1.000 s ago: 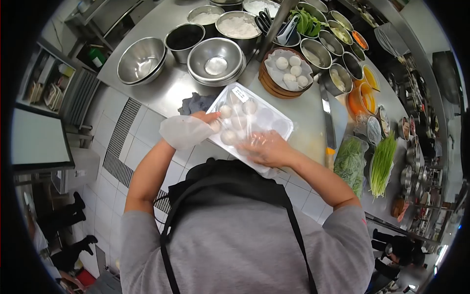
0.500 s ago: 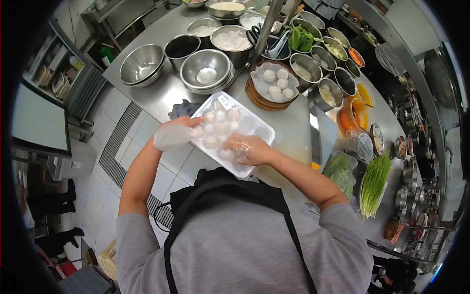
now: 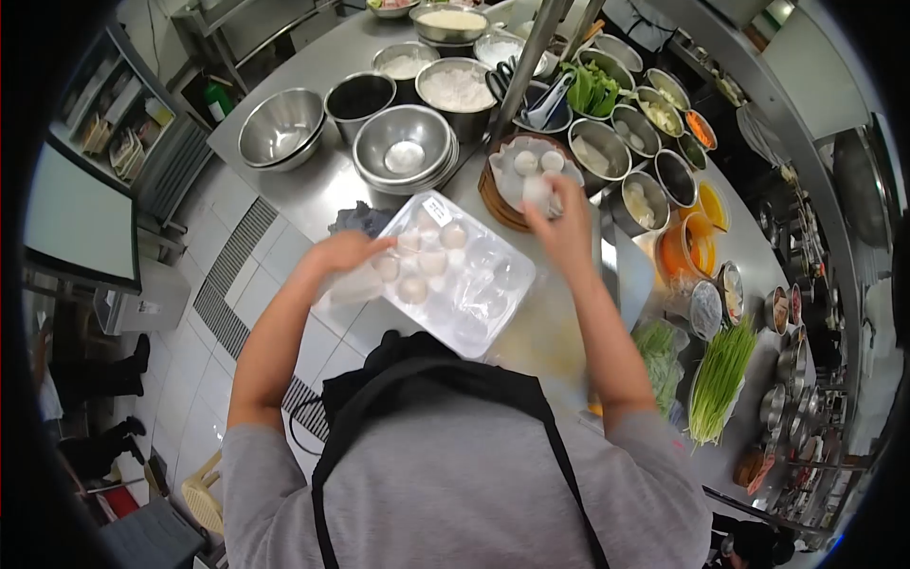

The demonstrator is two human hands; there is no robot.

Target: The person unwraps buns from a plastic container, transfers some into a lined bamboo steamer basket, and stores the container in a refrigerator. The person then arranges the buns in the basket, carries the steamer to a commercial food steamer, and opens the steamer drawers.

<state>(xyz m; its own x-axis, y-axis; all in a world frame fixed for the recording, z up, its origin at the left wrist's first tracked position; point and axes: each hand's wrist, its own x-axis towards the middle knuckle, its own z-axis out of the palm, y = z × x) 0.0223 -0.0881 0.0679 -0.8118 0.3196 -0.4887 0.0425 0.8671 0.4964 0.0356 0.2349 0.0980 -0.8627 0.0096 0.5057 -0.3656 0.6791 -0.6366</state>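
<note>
My left hand [image 3: 346, 254] is closed on the left edge of a clear-white plastic tray [image 3: 483, 322], which is tilted towards me. Several round white buns [image 3: 432, 261] sit in its left part; the moulded hollows on its right are bare. A whitish translucent sheet [image 3: 355, 287] hangs below the left hand. My right hand [image 3: 567, 223] pinches a round white bun [image 3: 537, 192] over the front of a bamboo steamer [image 3: 500, 202]. White paper lines the steamer, and more white buns [image 3: 526, 163] lie inside; the hand partly hides them.
Stacked steel bowls [image 3: 403, 147] stand behind the tray, beside a dark cloth [image 3: 360, 218]. Right of the steamer, a large knife [image 3: 608, 251] lies on the cutting board [image 3: 540, 332]. Ingredient containers, an orange tub [image 3: 684, 251] and green chives [image 3: 720, 389] line the right side.
My right hand has moved from the tray up and right to the steamer, carrying a bun. Fewer buns show in the tray. My left hand still holds the tray.
</note>
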